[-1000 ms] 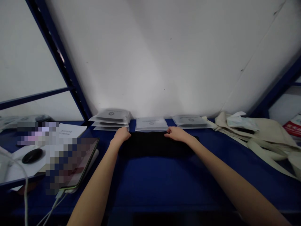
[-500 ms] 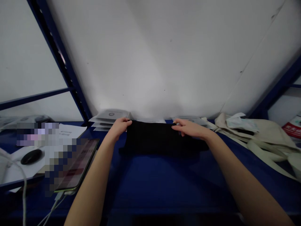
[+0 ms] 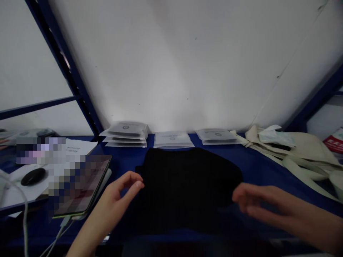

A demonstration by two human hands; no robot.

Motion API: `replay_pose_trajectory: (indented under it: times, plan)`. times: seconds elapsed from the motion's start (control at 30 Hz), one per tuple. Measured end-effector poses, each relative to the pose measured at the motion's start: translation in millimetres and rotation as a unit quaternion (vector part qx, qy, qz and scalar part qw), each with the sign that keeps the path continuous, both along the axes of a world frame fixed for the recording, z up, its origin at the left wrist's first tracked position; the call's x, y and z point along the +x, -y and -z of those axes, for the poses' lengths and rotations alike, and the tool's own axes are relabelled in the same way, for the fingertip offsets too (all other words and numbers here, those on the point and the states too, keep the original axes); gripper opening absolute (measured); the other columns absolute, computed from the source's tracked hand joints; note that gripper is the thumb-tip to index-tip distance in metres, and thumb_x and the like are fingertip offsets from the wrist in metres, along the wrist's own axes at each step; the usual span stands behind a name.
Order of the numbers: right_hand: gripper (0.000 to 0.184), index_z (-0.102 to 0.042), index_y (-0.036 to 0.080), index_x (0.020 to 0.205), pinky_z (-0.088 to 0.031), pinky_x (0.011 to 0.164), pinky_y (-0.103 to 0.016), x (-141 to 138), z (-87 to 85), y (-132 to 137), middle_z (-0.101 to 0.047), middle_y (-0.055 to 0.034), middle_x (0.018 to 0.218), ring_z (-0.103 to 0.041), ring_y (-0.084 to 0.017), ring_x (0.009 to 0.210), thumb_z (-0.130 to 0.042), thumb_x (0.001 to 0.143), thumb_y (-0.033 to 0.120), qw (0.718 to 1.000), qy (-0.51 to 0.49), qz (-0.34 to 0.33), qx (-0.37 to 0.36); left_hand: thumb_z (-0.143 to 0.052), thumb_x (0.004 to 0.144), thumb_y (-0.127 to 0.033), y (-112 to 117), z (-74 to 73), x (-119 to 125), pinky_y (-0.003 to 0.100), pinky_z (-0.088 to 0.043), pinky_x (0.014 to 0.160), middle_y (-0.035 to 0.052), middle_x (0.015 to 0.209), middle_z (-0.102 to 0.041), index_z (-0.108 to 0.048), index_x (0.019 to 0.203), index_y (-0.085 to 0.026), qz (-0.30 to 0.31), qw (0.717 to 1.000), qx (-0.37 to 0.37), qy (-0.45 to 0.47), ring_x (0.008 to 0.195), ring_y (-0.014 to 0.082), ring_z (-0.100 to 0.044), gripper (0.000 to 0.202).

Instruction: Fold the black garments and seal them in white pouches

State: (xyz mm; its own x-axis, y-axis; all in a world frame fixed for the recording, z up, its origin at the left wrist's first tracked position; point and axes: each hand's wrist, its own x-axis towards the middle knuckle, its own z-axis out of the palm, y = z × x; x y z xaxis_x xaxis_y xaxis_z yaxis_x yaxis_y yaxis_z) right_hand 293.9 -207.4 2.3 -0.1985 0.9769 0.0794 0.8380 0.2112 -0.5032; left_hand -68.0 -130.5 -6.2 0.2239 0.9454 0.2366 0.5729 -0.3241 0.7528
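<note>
Black fabric garment (image 3: 187, 185) lies flat on the dark blue shelf (image 3: 128, 157), in the middle of the lower frame, its far edge just short of three frosted plastic packets. The left hand (image 3: 120, 194) is open with its fingers lightly curved, holding nothing, just beside the garment's left edge. The right hand (image 3: 268, 207) is also open, its fingers loosely spread and empty, right at the garment's right edge; whether they touch the cloth is hard to tell. Along the wall, a stacked pile of packets (image 3: 124, 134) sits left of a single packet (image 3: 173, 139) and another packet (image 3: 216, 135). A crumpled canvas tote bag (image 3: 292, 150) lies at the right. At the left are a pixelated phone (image 3: 80, 185), a black computer mouse (image 3: 33, 176) and a printed sheet (image 3: 80, 148).
</note>
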Motion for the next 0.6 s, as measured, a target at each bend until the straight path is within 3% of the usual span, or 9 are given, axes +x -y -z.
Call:
replay_pose_trajectory:
  times: [0.13, 0.27, 0.43, 0.6]
  plan:
    - [0.037, -0.064, 0.027, 0.098, -0.052, 0.075, -0.034, 2, 4.3, -29, -0.067, -0.0070, 0.098, -0.063, -0.023, 0.087, -0.046, 0.080, 0.053, 0.987, 0.025, 0.109, 0.114, -0.049, 0.082, -0.042, 5, 45.0, 0, 0.036, -0.050, 0.090, 0.0063, 0.117, -0.063, -0.058, 0.109, -0.022, -0.028, 0.986, 0.125, -0.108, 0.107, 0.0217, -0.060, 0.034]
    - [0.037, -0.064, 0.026, 0.103, -0.052, 0.079, -0.039, 8, 41.7, -28, -0.065, -0.0090, 0.104, -0.063, -0.025, 0.092, -0.048, 0.078, 0.048, 0.979, 0.056, 0.126, 0.151, -0.048, 0.085, -0.036, 24, 77.4, -8, 0.035, -0.053, 0.085, 0.0068, 0.123, -0.060, -0.052, 0.119, -0.024, -0.038, 0.953, 0.243, -0.176, 0.112, 0.0218, -0.058, 0.036]
    - [0.030, -0.065, 0.024, 0.082, -0.053, 0.080, -0.039, 12, 80.5, -12, -0.066, -0.0096, 0.107, -0.064, -0.025, 0.098, -0.044, 0.083, 0.047, 0.969, 0.043, 0.175, 0.169, -0.050, 0.085, -0.037, 41, 79.7, -16, 0.029, -0.056, 0.077, 0.0052, 0.111, -0.066, -0.055, 0.114, -0.024, -0.033, 0.928, 0.320, -0.189, 0.099, 0.0197, -0.065, 0.032]
    - [0.033, -0.065, 0.023, 0.096, -0.050, 0.085, -0.046, 8, 83.8, -16, -0.063, -0.0107, 0.117, -0.061, -0.028, 0.104, -0.042, 0.084, 0.043, 0.956, 0.068, 0.203, 0.200, -0.052, 0.084, -0.041, 42, 74.6, -12, 0.029, -0.056, 0.069, 0.0047, 0.096, -0.068, -0.061, 0.098, -0.024, -0.081, 0.935, 0.297, -0.174, 0.086, 0.0201, -0.066, 0.024]
